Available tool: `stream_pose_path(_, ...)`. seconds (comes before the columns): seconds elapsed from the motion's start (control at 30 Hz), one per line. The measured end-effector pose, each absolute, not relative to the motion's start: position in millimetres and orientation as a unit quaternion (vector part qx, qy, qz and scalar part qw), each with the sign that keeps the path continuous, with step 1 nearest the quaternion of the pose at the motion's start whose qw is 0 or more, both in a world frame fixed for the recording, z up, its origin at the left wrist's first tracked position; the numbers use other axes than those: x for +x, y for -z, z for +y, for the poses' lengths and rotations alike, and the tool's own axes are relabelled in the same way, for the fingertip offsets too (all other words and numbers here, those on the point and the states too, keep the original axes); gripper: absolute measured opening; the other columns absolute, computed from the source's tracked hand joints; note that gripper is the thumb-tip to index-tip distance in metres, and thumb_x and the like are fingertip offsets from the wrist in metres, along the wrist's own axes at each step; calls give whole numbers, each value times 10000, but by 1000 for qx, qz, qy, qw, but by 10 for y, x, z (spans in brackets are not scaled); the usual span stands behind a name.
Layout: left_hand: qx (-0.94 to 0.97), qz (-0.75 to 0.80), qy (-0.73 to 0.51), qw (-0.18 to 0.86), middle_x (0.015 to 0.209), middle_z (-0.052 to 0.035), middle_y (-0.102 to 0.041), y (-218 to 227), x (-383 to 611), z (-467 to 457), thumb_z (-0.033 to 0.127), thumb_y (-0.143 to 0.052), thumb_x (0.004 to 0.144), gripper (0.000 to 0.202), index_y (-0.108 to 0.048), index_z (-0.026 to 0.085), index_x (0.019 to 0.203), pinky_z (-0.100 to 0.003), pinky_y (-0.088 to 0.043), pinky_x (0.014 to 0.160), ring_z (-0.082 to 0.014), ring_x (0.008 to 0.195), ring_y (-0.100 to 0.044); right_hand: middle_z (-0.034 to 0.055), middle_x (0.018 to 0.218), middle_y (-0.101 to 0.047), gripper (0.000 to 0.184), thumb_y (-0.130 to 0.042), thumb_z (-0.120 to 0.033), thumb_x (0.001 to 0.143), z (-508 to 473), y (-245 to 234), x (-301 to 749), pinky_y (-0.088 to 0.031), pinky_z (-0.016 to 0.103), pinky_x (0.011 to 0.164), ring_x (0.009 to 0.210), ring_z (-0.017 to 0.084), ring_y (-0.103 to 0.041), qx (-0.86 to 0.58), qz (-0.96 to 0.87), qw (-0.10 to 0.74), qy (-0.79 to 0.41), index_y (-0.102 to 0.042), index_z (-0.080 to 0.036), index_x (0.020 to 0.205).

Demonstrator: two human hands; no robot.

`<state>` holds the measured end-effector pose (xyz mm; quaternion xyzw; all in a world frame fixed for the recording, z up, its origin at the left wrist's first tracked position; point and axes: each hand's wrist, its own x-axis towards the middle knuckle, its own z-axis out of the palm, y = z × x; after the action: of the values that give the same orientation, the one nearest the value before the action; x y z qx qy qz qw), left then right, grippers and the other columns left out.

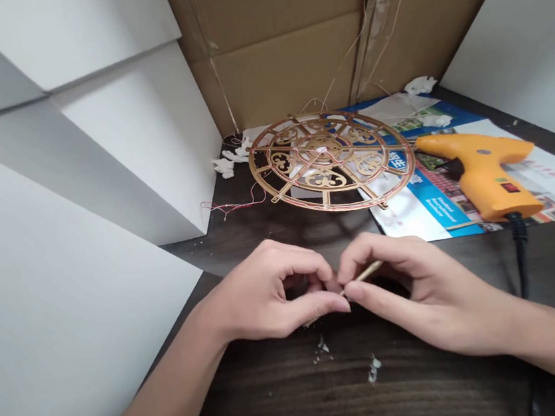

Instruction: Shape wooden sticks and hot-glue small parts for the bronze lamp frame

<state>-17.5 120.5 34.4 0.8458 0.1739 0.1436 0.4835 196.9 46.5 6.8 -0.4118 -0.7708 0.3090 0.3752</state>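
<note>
Crumbs [373, 369] of white stuff lie scattered on the dark wooden desk [429, 391], nearest the camera. Just beyond them the two hands meet fingertip to fingertip. The right hand [417, 292] grips a thin wooden stick [365, 273] between thumb and forefinger, its free end slanting up and away. The left hand [272, 292] has thumb and forefinger pinched closed at the stick's near tip; whether they clasp the stick itself is hidden. Farther back a round gold filigree ornament [329, 160] lies flat, partly on a printed sheet [427, 204], with thin red wire [234, 205] trailing from its left side. An orange glue gun [484, 171] rests on the sheet to the right. White tissue scraps [225, 166], white panels [124, 138] and a cardboard wall [298, 38] stand behind
</note>
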Motion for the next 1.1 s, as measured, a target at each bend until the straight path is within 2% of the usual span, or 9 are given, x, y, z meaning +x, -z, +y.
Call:
stream_pose_path(0.1, 831, 161, -132, 515, 722, -1, -671, -296, -138, 1187, 127, -713, 905, 155, -669, 123, 756, -187, -416, 626, -79, 632, -562, 49, 809, -626, 365, -597, -482, 995, 437, 26, 1939, -534, 169, 749, 791, 89, -613, -441, -774, 364, -271, -644, -121, 1023)
stream_pose_path(0.23, 816, 160, -136, 538, 734, -7, -680, -220, -71, 1184, 162, -721, 919, 179, -669, 117, 753, -195, -393, 592, -77, 623, -548, 56, 776, -595, 459, -574, -575, 988, 458, 70, 1942, -530, 190, 768, 793, 103, -591, -439, -778, 372, -253, -656, -123, 982)
stream_pose_path(0.33, 828, 142, -152, 521, 749, -15, -680, -170, -44, 1206, 148, -709, 929, 140, -702, 111, 794, -196, -428, 641, -91, 670, -590, 53, 758, -582, 412, -554, -516, 1014, 455, 41, 1951, -505, 174, 729, 767, 96, -574, -428, -779, 375, -264, -650, -122, 942)
stream_pose_path(0.5, 866, 106, -184, 453, 681, 16, -584, -103, 8, 1215, 142, -697, 923, 204, -625, 114, 734, -200, -378, 598, -74, 617, -511, -7, 759, -557, 192, -483, -197, 1048, 408, -17, 1988, -409, 119, 655, 698, 22, -516, -378, -790, 392, -281, -604, -146, 907)
stream_pose_path(0.57, 867, 107, -187, 449, 688, 26, -570, -88, 31, 1200, 126, -675, 928, 204, -591, 128, 742, -195, -376, 605, -70, 618, -501, -26, 762, -541, 171, -475, -140, 1039, 400, -24, 1998, -385, 113, 654, 694, 9, -492, -367, -796, 398, -272, -588, -152, 910)
stream_pose_path(0.77, 891, 100, -197, 397, 696, 28, -528, -89, 42, 1161, 152, -617, 942, 227, -513, 156, 740, -222, -369, 606, -89, 638, -488, -22, 753, -483, 130, -500, -107, 1013, 385, -35, 1994, -324, 151, 650, 694, 32, -404, -350, -822, 402, -198, -572, -131, 908)
stream_pose_path(0.83, 894, 91, -206, 388, 684, 30, -524, -91, 41, 1156, 130, -646, 890, 214, -512, 156, 724, -229, -366, 602, -90, 634, -484, -20, 754, -478, 126, -495, -115, 1013, 374, -50, 1997, -319, 164, 659, 704, 41, -397, -342, -832, 397, -181, -572, -132, 914)
stream_pose_path(0.97, 889, 91, -220, 393, 680, 37, -565, -89, 59, 1157, 88, -747, 750, 190, -572, 142, 701, -227, -367, 598, -79, 623, -511, -19, 769, -505, 172, -478, -185, 1044, 366, -95, 2006, -339, 162, 679, 718, 41, -419, -328, -839, 386, -196, -552, -134, 897)
stream_pose_path(1.1, 879, 79, -242, 403, 666, 49, -554, -64, 88, 1160, 78, -727, 761, 230, -524, 147, 676, -213, -365, 585, -62, 603, -488, -27, 736, -477, 229, -443, -182, 1063, 382, -110, 2001, -333, 144, 672, 695, 33, -400, -328, -829, 395, -223, -522, -134, 854)
